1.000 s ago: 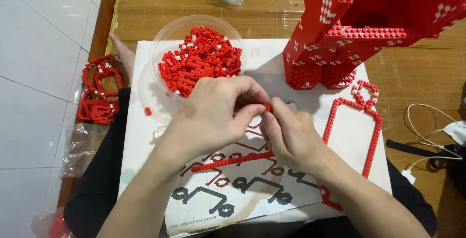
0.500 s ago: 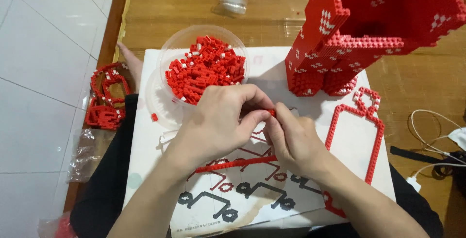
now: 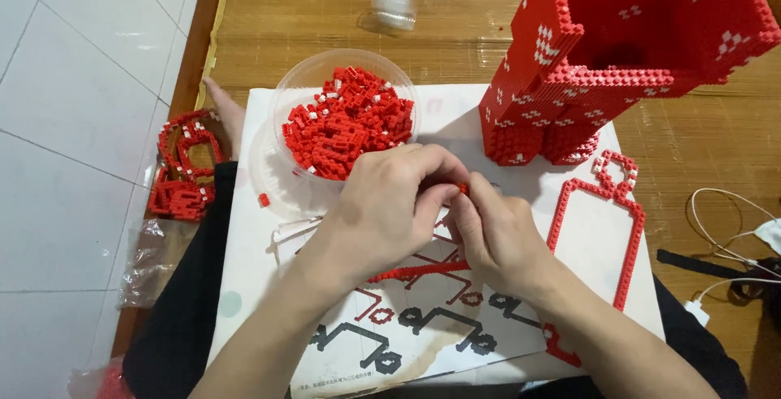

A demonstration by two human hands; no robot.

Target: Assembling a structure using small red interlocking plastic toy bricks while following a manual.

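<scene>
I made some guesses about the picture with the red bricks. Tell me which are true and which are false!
1. Both hands pinch a tiny red piece together. True: the left hand and right hand meet on it.
2. The clear bowl is filled with blue bricks. False: its loose bricks are red with some white.
3. The tall red brick building stands on the person's right. True.
4. The flat red frame sits inside the bowl. False: it lies on the paper sheet.
</scene>
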